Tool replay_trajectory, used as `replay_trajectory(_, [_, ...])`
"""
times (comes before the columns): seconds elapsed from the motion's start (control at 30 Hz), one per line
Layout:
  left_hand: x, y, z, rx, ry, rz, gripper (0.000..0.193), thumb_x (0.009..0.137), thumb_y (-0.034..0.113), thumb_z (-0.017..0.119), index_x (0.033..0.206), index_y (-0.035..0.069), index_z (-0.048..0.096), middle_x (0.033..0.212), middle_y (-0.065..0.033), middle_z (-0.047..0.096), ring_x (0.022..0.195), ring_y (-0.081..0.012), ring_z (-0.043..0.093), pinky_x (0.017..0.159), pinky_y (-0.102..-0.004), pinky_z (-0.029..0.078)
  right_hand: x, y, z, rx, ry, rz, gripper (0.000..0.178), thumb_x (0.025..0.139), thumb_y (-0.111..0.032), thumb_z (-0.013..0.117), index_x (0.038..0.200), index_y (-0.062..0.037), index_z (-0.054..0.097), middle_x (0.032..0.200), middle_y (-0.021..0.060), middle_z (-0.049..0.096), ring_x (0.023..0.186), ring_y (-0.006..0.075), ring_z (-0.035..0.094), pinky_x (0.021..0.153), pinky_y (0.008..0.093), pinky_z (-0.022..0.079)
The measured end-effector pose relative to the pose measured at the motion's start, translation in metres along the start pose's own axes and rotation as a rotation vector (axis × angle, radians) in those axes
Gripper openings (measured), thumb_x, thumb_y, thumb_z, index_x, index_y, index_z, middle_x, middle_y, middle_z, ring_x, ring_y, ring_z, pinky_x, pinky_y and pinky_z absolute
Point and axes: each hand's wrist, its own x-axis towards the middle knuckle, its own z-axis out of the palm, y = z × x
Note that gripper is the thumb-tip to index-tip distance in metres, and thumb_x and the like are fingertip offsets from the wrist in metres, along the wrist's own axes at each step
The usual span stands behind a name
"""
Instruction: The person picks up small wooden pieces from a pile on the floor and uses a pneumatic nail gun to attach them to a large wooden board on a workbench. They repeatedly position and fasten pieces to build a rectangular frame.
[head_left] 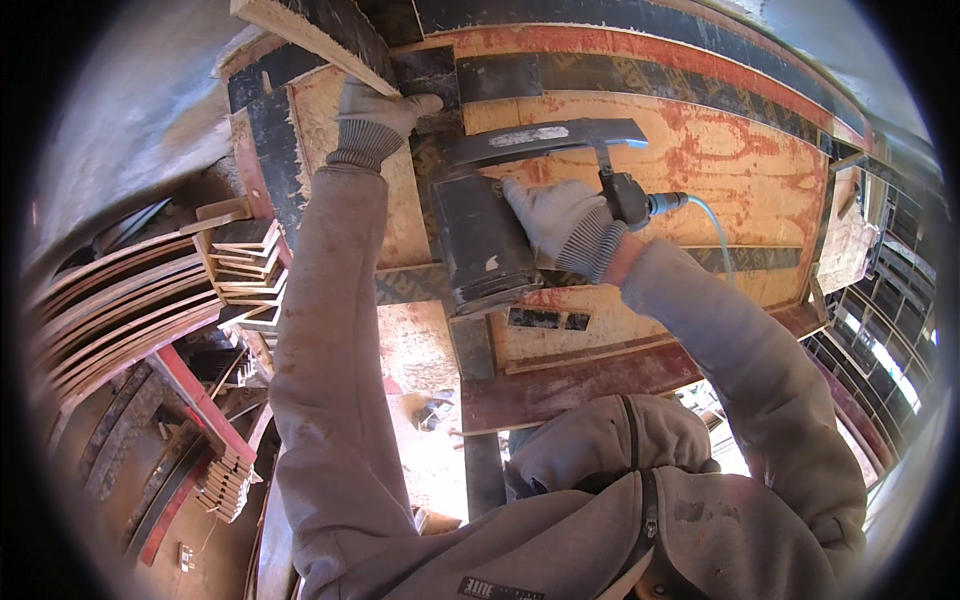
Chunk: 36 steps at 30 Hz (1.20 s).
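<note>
My right hand (pixel 562 222), in a grey knit glove, is wrapped round the grip of a black pneumatic nail gun (pixel 483 238). The tool's long magazine lies across the far side of the hand, and a pale blue air hose (pixel 718 222) runs from its coupling. Farther left, my gloved left hand (pixel 372 122) grips the near end of a wooden board (pixel 325 38) with a dark face and a pale cut edge. Most of its fingers are hidden behind that board. Below both hands lies a plywood panel (pixel 740 160) with red smears, framed by dark strips.
On the left stand stacked curved wooden strips (pixel 130 310) and a red-edged beam (pixel 205 400). A reddish plank (pixel 590 385) borders the panel's near side. At the right is a dark metal grid (pixel 885 320). A small black rectangular piece (pixel 535 318) shows on the panel.
</note>
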Motion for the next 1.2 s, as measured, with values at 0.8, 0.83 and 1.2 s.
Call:
replay_trajectory(0.8, [0.004, -0.012, 0.01, 0.206, 0.064, -0.043, 0.053, 0.069, 0.034, 0.096, 0.089, -0.005, 0.067, 0.08, -0.0181, 0.072, 0.077, -0.0329, 0.072, 0.067, -0.0411, 0.057, 0.004, 0.0, 0.004, 0.011, -0.044, 0.106, 0.025, 0.093, -0.014, 0.056, 0.114, -0.0001, 0.053, 0.079, 0.018, 0.072, 0.073, 0.0372, 0.072, 0.063, 0.0492, 0.056])
replay_trajectory(0.83, [0.004, -0.012, 0.01, 0.179, 0.09, -0.024, 0.052, 0.069, 0.034, 0.096, 0.089, -0.005, 0.067, 0.08, -0.0181, 0.072, 0.077, -0.0328, 0.072, 0.067, -0.0409, 0.057, 0.004, 0.002, 0.003, 0.005, -0.063, 0.11, 0.024, 0.094, -0.014, 0.055, 0.115, -0.0005, 0.053, 0.08, 0.018, 0.072, 0.073, 0.0372, 0.072, 0.064, 0.0491, 0.056])
replay_trajectory(1.2, [0.001, 0.004, 0.003, -0.01, 0.032, -0.036, 0.071, 0.066, 0.02, 0.096, 0.12, -0.008, 0.06, 0.106, -0.0194, 0.072, 0.1, -0.032, 0.071, 0.088, -0.0387, 0.058, -0.016, 0.022, -0.039, -0.205, 0.051, 0.08, 0.038, 0.097, -0.019, 0.054, 0.129, 0.0008, 0.051, 0.079, 0.0142, 0.071, 0.071, 0.032, 0.072, 0.061, 0.0439, 0.057])
